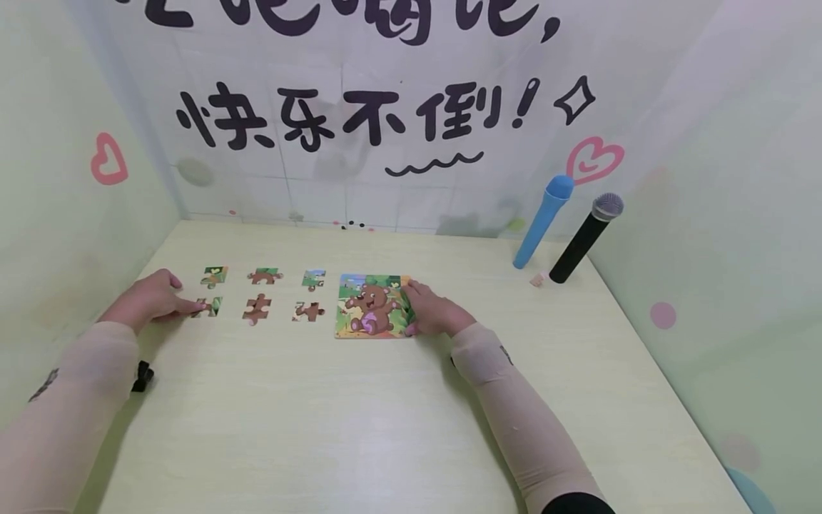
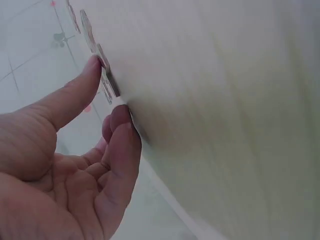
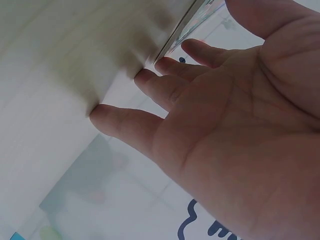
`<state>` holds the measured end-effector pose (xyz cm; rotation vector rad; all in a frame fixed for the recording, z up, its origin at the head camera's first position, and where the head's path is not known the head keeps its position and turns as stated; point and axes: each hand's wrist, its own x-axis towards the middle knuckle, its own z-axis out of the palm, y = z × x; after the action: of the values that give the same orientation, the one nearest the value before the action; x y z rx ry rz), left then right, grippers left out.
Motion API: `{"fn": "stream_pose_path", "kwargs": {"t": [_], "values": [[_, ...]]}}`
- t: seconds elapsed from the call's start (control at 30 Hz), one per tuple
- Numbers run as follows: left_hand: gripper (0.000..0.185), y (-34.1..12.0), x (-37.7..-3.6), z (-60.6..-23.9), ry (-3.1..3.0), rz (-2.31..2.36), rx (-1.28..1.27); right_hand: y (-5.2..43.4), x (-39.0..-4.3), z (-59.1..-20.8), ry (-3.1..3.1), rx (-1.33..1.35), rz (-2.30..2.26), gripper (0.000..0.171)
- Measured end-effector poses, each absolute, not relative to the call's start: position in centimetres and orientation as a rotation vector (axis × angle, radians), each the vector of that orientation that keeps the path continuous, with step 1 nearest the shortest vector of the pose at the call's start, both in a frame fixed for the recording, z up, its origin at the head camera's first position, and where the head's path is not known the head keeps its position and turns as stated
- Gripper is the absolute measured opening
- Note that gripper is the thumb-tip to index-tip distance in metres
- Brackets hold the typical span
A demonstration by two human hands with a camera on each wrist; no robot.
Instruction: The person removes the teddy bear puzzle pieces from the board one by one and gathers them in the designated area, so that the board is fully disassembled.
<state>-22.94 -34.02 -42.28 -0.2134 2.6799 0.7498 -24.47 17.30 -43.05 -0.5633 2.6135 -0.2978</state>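
Observation:
Several loose jigsaw pieces lie in two rows on the left side of the table. My left hand reaches in from the left, its thumb extended onto the lower-left jigsaw piece; its other fingers bend loosely beside it, near the tabletop. To the right of the pieces lies a square bear puzzle board. My right hand rests against the board's right edge, with its fingers fairly straight and their tips down at the tabletop. Part of that edge is hidden under the hand.
A blue microphone and a black microphone stand at the back right, with a small pinkish object by their bases. A black clip-like object shows beside the left forearm. Printed walls enclose the table.

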Motion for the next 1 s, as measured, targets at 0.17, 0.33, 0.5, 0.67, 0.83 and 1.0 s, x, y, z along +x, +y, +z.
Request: {"fn": "stream_pose_path", "kwargs": {"t": [0.17, 0.33, 0.5, 0.67, 0.83, 1.0], "values": [[0.105, -34.1, -23.2, -42.5, 2.579, 0.796, -0.169, 17.2, -24.4, -42.9, 2.617, -0.562, -0.290, 0.089], [0.091, -33.8, -23.2, -41.4, 2.531, 0.857, -0.112, 17.1, -24.3, -42.7, 2.615, -0.553, -0.303, 0.089], [0.081, -31.5, -22.5, -39.5, 2.645, 0.799, 0.029, 17.2, -24.2, -42.6, 2.616, -0.542, -0.314, 0.089], [0.069, -27.2, -21.6, -38.7, 2.667, 0.829, 0.173, 17.2, -24.2, -43.0, 2.615, -0.528, -0.328, 0.089], [0.057, -23.0, -21.0, -38.6, 2.641, 0.882, 0.283, 17.1, -24.2, -43.3, 2.613, -0.537, -0.326, 0.089], [0.045, -19.1, -21.4, -39.1, 2.607, 0.868, 0.447, 17.0, -24.0, -42.9, 2.615, -0.523, -0.335, 0.089]]}}
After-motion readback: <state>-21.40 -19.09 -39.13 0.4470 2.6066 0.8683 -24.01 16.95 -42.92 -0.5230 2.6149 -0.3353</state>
